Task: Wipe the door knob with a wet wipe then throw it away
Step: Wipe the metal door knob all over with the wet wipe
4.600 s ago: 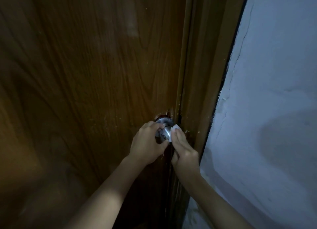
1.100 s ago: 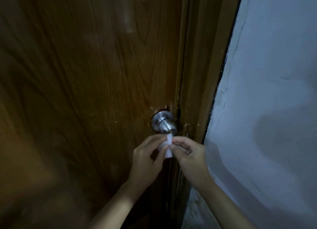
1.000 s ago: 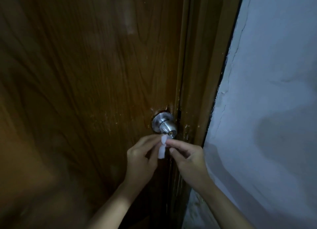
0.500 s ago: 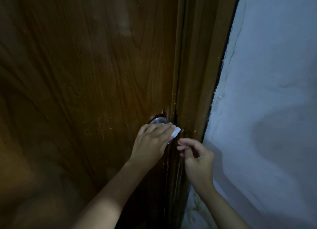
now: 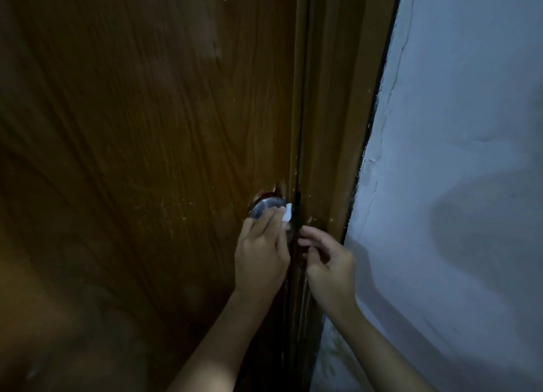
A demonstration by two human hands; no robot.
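While the wooden door fills the left and middle of the view and its frame runs down beside a pale, cracked wall on the right, everything that matters sits low at the door's right edge, hard against the gap to the frame. Both bare forearms reach up from the bottom of the picture. The left hand is the one on the job: its fingers are curled closed over the metal door knob from below and in front, pinching a small white wet wipe against the knob's right side, so that only the upper rim of the knob and one corner of the wipe show past the knuckles. The right hand hangs just beside it to the right and a little lower, in front of the frame — its fingers are loosely bent, gripping nothing, the tips apart from the knob and from the wipe. The relation that counts is this: the knob's axis points out of the door toward the person, and the wipe lies on the side of it that faces the frame, so a wiping stroke would need to travel around that axis rather than along it. The left hand is plainly the nearer and already wraps the knob — the right could only reach in from the frame side. As I judge it, wiping is under way and the throwing away is not yet begun; no bin is in view.
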